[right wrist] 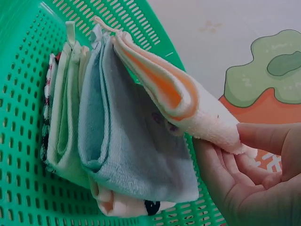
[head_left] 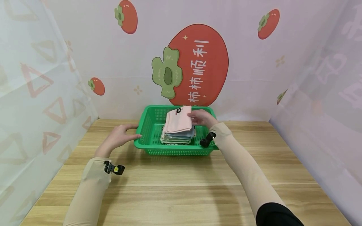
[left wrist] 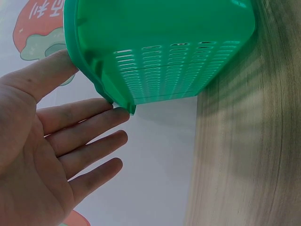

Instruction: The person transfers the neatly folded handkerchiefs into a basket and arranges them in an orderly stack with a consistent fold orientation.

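My right hand pinches a folded pink towel with a small face on it, thumb on one side and fingers on the other. In the right wrist view the pink towel is lifted at its held edge, above a folded blue-grey towel. A green towel and other folded cloths are stacked with it inside the green basket. My left hand touches the basket's left end; in the left wrist view its fingers are straight, with the thumb and some fingertips at the rim.
The basket stands at the back of a wooden table, close to a white backdrop printed with persimmons. White cloth sheets hang along both sides. A small black camera sits on each wrist.
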A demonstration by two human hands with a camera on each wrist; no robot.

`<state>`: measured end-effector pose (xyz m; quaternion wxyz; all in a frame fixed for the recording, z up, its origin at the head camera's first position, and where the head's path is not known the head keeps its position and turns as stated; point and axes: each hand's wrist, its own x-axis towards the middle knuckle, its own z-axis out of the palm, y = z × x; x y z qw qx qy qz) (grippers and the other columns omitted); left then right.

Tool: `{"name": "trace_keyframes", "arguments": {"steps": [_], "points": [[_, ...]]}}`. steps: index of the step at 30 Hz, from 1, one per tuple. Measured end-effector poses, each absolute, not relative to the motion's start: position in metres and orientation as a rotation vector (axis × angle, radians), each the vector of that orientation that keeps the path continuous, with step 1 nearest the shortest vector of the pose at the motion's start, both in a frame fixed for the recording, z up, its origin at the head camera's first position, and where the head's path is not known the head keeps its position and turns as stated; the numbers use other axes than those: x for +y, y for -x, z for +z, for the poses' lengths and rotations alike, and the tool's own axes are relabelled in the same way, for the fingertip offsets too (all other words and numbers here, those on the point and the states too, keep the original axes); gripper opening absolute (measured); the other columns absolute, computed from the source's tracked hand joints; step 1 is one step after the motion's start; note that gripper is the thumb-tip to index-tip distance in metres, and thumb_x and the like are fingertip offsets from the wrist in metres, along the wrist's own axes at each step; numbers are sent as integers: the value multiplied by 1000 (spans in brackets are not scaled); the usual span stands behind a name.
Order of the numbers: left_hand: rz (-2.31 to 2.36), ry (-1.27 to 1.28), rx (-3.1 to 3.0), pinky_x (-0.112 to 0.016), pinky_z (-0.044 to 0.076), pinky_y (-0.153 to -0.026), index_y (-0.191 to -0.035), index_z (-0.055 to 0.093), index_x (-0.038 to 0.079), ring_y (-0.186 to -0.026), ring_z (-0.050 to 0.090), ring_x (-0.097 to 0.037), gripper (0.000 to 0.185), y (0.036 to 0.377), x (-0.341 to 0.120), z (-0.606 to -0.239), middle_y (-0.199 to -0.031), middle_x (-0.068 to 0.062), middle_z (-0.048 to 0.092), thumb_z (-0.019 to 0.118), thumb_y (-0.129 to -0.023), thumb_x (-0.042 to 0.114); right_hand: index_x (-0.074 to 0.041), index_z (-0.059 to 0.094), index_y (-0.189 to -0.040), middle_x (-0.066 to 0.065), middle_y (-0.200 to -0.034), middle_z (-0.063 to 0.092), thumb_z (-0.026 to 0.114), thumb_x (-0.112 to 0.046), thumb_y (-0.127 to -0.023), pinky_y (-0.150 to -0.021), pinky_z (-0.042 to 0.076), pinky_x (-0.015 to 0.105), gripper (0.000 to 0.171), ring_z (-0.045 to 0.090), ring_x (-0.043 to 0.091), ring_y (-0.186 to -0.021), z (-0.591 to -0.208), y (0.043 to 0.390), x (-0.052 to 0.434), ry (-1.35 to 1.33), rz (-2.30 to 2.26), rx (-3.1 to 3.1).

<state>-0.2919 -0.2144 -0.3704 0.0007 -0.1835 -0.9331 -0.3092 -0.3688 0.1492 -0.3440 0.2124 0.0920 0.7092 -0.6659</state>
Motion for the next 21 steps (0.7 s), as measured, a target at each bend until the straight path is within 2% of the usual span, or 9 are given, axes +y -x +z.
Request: {"name": "trace_keyframes", "arguments": {"steps": [6, 14, 21], "points": [[-976, 574, -2930, -59, 40, -99, -133, 56, 8, -129, 45, -38, 68, 292, -215, -371, -134, -16, 56, 68, -82, 51, -5, 45, -137, 6, -114, 56, 56, -14, -96, -84, 52, 31, 43, 58, 18, -95, -347, 372, 154, -287, -1832, 1978], [-969, 570, -2935, -59, 41, -99, -133, 55, 8, -129, 45, -39, 69, 293, -215, -371, -134, -16, 56, 68, -81, 52, -5, 39, -141, 7, -113, 54, 55, -12, -96, -101, 46, 39, 48, 56, 18, -93, -350, 375, 160, -309, -1792, 2000], [-974, 565, -2941, -59, 40, -99, -133, 55, 8, -129, 45, -38, 69, 292, -214, -370, -135, -15, 55, 68, -81, 52, -3, 40, -141, 10, -118, 54, 54, -10, -96, -103, 44, 41, 48, 56, 21, -102, -351, 377, 164, -331, -1804, 1974]]}}
